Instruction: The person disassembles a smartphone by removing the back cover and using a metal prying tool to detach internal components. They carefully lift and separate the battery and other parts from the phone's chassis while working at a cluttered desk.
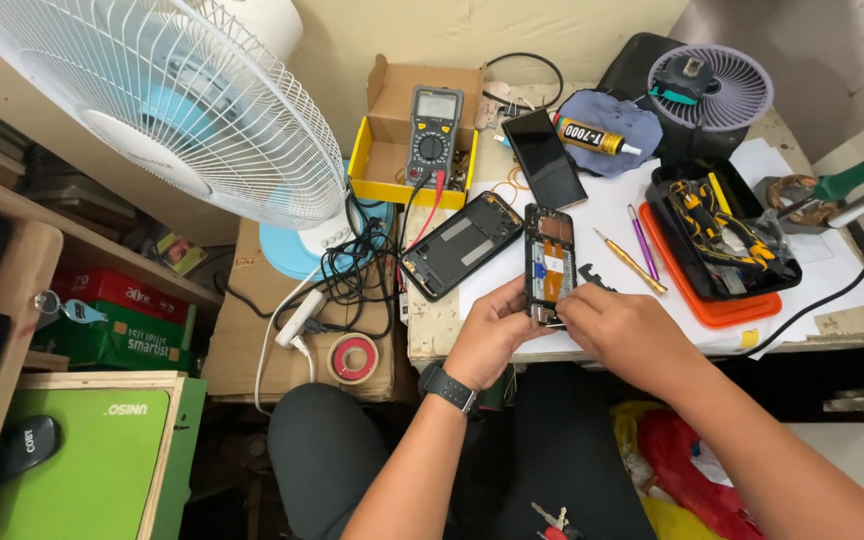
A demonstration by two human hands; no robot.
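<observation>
Head view: a cluttered repair bench is seen from above, dominated at upper left by a white standing fan (167,105) whose grille fills the corner. A worktable (852,300) covered with white paper sheets is spread across the right half, and on it a black tool tray (722,235) with an orange lid beneath is set, filled with yellow-handled tools. A small grey desk fan (709,87) is placed behind the tray. Near the table's back edge a yellow cardboard box (392,150) is seen with a multimeter (434,135) propped against it. A black phone back shell (461,245) is laid at an angle on the table's left part, with a dark phone screen panel (544,158) above it. An opened phone frame (549,262), its copper-coloured internals exposed, is held upright over the table's front edge, just right of the back shell. Its lower end is gripped from the left by the left hand (492,335), fingers curled around it, a dark watch worn at the wrist. The same end is pinched by the right hand (622,335), fingers narrowly closed. A glue tube (594,136) is rested on a blue cloth.
</observation>
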